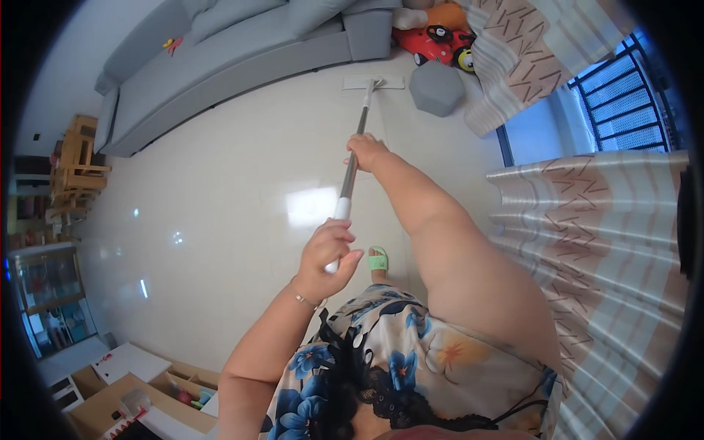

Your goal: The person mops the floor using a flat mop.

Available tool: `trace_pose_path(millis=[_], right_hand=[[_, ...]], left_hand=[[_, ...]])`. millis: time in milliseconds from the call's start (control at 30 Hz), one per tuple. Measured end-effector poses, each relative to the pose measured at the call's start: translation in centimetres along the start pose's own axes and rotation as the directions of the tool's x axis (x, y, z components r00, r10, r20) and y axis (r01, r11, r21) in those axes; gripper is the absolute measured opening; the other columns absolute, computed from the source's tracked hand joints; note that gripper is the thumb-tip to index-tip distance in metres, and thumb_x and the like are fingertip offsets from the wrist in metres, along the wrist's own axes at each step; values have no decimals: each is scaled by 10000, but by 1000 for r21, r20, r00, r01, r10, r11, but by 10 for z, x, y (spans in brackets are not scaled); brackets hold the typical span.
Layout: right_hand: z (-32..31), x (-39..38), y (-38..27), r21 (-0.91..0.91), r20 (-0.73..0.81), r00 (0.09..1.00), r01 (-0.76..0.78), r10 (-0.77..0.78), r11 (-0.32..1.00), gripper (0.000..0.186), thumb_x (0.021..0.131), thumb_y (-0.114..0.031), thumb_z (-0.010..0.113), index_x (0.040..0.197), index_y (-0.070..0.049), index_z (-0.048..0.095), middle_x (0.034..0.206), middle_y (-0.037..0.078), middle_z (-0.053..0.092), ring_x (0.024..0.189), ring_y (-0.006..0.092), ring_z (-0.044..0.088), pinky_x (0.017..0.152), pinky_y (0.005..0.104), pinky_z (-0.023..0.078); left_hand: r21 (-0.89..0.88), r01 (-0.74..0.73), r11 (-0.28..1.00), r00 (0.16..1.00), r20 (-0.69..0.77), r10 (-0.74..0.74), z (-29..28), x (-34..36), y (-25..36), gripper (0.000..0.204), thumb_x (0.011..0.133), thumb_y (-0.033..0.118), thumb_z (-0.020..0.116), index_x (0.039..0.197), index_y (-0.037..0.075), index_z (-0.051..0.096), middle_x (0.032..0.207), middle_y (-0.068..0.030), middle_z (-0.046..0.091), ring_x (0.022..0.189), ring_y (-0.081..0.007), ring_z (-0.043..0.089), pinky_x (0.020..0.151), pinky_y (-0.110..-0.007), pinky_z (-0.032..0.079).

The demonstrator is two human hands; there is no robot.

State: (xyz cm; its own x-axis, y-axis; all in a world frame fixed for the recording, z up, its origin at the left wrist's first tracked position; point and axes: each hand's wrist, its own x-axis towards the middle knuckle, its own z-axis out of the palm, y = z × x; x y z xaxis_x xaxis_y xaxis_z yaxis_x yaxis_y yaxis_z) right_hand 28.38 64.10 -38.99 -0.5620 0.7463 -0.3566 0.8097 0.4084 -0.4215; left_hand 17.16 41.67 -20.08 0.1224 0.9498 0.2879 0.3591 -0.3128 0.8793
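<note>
"Where's the mop (347,183) from where you stand?"

"Slanting away in front of the person, its pale flat head (392,83) down on the shiny floor (220,161), just left of the grey stool (438,89) and near the right end of the grey sofa (242,70)."

"And the hands?"

"The right hand (367,152) is further along the pole, fingers closed around the metal part. The left hand (326,253) is nearer the body, fingers curled about the white end, the thumb sticking out rather than wrapped. I can't tell how tightly either one squeezes."

"Does the handle go past the left hand?"

"Yes, its rounded white tip shows just below the fingers. There's a bracelet (302,298) on that wrist."

"What's around them?"

"A foot in a green sandal (378,259) on the floor, a red toy car (434,45) behind the stool, and striped curtains (579,227) along the right side. Over on the far left there are wooden chairs (77,165)."
</note>
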Motion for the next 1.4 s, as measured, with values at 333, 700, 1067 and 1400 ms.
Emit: trace_pose_path(millis=[333, 700, 1067, 1400], right_hand=[[-5, 40, -2, -104, 68, 966, -241, 249, 965, 652, 844, -438, 645, 1399, -200, 399, 1426, 59, 387, 1325, 301, 352, 1041, 533, 367], [64, -85, -157, -126, 333, 913, 290, -235, 949, 549, 878, -408, 562, 1278, -39, 487, 1375, 211, 414, 1328, 354, 341, 1051, 611, 297], [138, -328, -333, 198, 439, 512, 747, -739, 635, 420, 809, -474, 644, 919, -69, 629, 906, 149, 658, 931, 340, 625, 813, 503, 468], [196, -382, -357, 258, 397, 383, 825, -834, 502, 284, 773, -373, 666, 728, -99, 607, 770, 117, 644, 806, 346, 630, 723, 481, 482]], left_hand=[[-114, 47, 992, 988, -142, -63, 5, 13, -56, 153, 830, 0, 622, 704, 25, 540, 925, -101, 615, 1075, -313, 578, 942, -422, 453], [-69, 194, 979, 923, -325, -206, -70, -172, 80, 146, 815, -21, 534, 672, 0, 548, 808, -122, 603, 958, -329, 612, 911, -475, 466], [-24, 383, 923, 706, -636, -310, -98, -390, 331, 282, 774, 117, 561, 514, 40, 483, 642, -129, 589, 786, -315, 642, 805, -437, 496], [-41, 248, 968, 791, -569, -227, -75, -458, 365, 373, 800, 324, 626, 556, 97, 457, 593, -82, 590, 698, -297, 653, 902, -511, 446]])
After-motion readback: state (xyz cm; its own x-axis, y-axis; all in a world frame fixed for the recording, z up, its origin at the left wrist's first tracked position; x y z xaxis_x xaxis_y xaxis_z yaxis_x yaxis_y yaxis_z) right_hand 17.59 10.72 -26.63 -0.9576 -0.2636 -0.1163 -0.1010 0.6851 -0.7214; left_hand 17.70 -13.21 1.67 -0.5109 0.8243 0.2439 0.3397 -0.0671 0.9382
